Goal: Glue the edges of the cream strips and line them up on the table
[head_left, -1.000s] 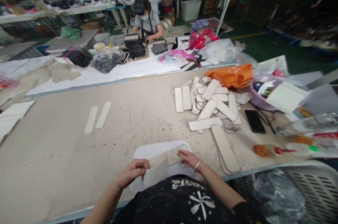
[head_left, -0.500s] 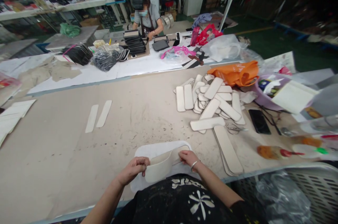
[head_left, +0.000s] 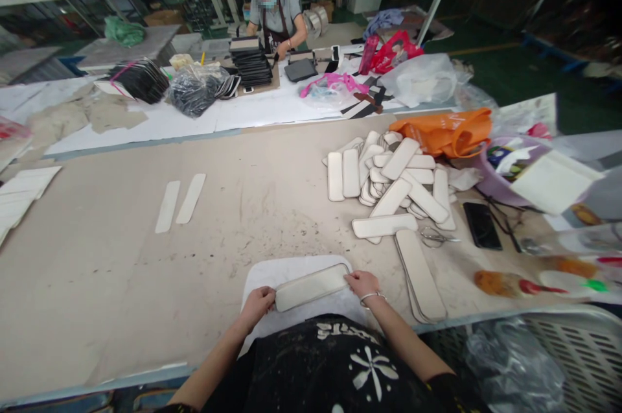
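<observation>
Held piece: one long, cream, round-cornered strip with a darker edge (head_left: 311, 288), lying between the two hands, its long axis running from one to the other and its right end slightly farther from the body. Left hand (head_left: 259, 303): thumb and fingers closed in a pinch at the strip's left end. Right hand (head_left: 363, 284): fingertips closed on the right end; exact thumb placement too small to read. The strip's middle is uncovered, above a white, round-cornered sheet (head_left: 262, 269) on the beige-covered table (head_left: 107, 296); whether strip and sheet touch along the whole length, cannot tell.

Counts. In hand: 1 strip. Left of the sheet, farther from the body: 2 narrow off-white strips (head_left: 168, 207), side by side, apart. Right: 1 loose heap of cream round-ended strips (head_left: 401, 196), overlapping, not countable. Nearer the table edge: 1 stack of long beige strips (head_left: 422, 277), at least 2 layers. Beside the heap: 1 pair of metal scissors (head_left: 437, 237), 1 black phone (head_left: 481, 225).
</observation>
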### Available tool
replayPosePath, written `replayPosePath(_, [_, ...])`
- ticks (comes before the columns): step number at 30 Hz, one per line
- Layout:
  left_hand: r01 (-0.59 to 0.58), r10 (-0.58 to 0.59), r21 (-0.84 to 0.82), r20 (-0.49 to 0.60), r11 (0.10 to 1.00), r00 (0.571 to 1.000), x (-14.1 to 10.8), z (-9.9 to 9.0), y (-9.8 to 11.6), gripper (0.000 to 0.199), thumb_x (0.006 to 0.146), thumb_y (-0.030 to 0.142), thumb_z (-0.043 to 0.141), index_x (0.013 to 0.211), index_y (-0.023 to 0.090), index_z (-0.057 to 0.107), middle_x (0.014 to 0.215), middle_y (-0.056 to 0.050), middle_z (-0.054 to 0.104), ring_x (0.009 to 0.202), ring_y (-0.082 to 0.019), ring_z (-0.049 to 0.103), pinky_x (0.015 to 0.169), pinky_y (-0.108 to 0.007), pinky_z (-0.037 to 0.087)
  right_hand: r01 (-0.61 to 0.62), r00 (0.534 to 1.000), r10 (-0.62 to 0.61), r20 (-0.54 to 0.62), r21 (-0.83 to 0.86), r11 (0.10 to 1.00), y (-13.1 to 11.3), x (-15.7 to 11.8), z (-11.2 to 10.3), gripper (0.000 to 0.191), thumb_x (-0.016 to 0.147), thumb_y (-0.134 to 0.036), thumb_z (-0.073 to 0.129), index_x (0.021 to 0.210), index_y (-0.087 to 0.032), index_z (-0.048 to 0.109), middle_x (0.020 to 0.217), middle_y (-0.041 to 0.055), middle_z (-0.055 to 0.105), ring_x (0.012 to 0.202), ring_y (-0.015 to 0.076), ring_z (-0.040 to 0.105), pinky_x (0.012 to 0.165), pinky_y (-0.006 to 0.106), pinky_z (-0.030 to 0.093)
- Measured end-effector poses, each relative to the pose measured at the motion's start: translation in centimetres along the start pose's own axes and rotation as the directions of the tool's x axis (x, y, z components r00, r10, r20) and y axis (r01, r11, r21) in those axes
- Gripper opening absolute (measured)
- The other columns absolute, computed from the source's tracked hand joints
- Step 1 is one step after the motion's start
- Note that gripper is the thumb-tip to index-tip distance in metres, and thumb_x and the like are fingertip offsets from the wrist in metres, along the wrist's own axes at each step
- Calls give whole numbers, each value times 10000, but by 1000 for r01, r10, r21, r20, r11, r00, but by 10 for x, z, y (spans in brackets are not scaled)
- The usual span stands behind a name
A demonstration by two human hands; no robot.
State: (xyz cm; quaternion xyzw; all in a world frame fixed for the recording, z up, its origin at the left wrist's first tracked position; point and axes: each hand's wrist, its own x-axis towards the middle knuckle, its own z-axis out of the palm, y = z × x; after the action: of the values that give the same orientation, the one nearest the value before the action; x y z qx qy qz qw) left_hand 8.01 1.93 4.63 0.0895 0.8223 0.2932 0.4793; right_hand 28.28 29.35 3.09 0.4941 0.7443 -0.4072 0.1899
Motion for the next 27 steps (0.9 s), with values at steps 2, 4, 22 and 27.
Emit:
replayPosePath(2, [15, -15, 32, -20, 999, 1000, 6, 5, -4, 154, 745, 214, 462, 695, 167, 600, 528, 8, 568, 504, -137, 496, 522, -242, 385, 9, 1000, -9, 3, -43, 999, -2, 2, -2, 269, 851, -382, 584, 719, -216, 749, 666, 28, 727, 717, 177, 667, 656, 261, 421])
replayPosePath(4, [31, -28, 58, -46, 998, 999, 9, 8, -7, 174, 766, 197, 454, 702, 163, 612, 537, 3, 583, 511, -141, 515, 529, -239, 398, 17, 1000, -16, 9, -76, 997, -3, 3, -5, 270, 845, -383, 590, 703, -215, 746, 667, 33, 728, 721, 181, 668, 651, 263, 414])
replayPosePath(22, [47, -7, 248, -161, 968, 987, 5, 7, -4, 132, 840, 229, 584, 772, 153, 667, 651, -23, 672, 685, -171, 644, 663, -256, 429, 48, 998, -42, 37, -188, 981, 2, 6, -1, 345, 878, -454, 531, 710, -226, 728, 682, 23, 729, 726, 183, 659, 626, 262, 399])
replayPosePath(27, [19, 21, 167, -235, 986, 972, -5, 12, -12, 192, 807, 169, 632, 996, 150, 606, 820, -18, 688, 733, -147, 652, 693, -243, 443, 38, 999, -31, 37, -206, 978, 3, 5, 0, 356, 890, -462, 511, 771, -222, 745, 719, 36, 736, 756, 197, 667, 635, 272, 400])
